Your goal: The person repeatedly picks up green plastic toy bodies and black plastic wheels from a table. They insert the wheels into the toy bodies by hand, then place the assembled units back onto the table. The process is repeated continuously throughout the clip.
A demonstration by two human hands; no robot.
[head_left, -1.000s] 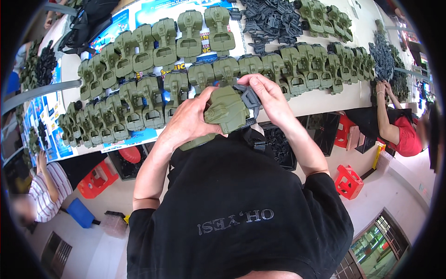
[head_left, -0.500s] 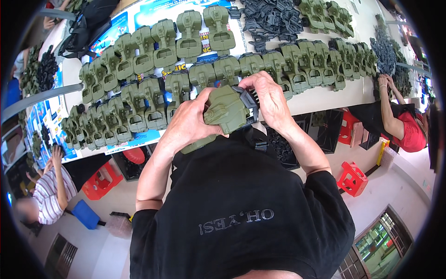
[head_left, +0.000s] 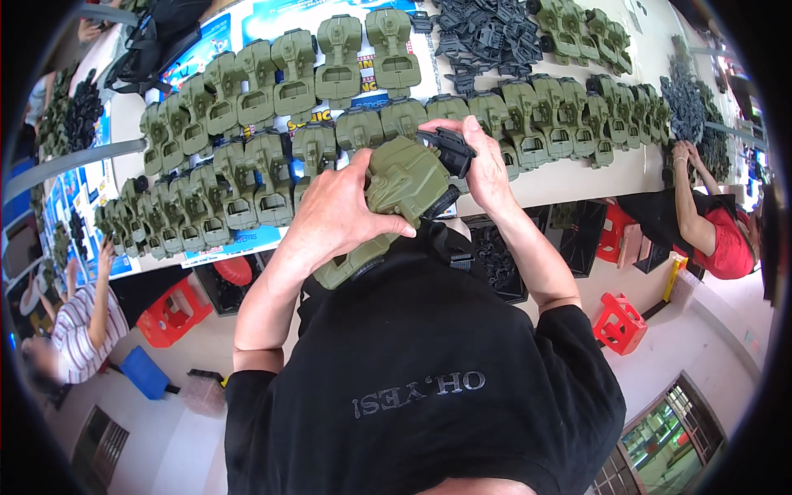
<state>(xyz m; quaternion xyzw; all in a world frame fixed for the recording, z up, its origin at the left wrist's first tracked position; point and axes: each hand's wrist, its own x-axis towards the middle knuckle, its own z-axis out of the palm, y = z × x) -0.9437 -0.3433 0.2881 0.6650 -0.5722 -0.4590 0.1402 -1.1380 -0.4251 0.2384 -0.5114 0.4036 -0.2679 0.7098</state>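
My left hand point(head_left: 326, 210) is closed around an olive-green plastic toy vehicle body point(head_left: 408, 180), its thumb along the near side. A black wheel point(head_left: 441, 202) shows at the body's right end. With its fingers my right hand point(head_left: 488, 172) grips a dark grey plastic part point(head_left: 452, 152) against that same end; whether the part is seated cannot be seen. Both hands are in front of my chest, at the table's near edge. Just beyond them stand long rows of similar green vehicle bodies point(head_left: 359, 132).
A heap of dark grey parts point(head_left: 487, 37) lies at the table's far side, with more green bodies point(head_left: 577, 33) to its right. Co-workers sit at left point(head_left: 87, 330) and right point(head_left: 714, 235). Red stools point(head_left: 620, 323) and black bins point(head_left: 499, 260) are under and behind the table.
The green body has turned in my left hand, bringing a wheel into view. The dark part has tilted and my right hand has shifted its hold. The left co-worker's arm has moved.
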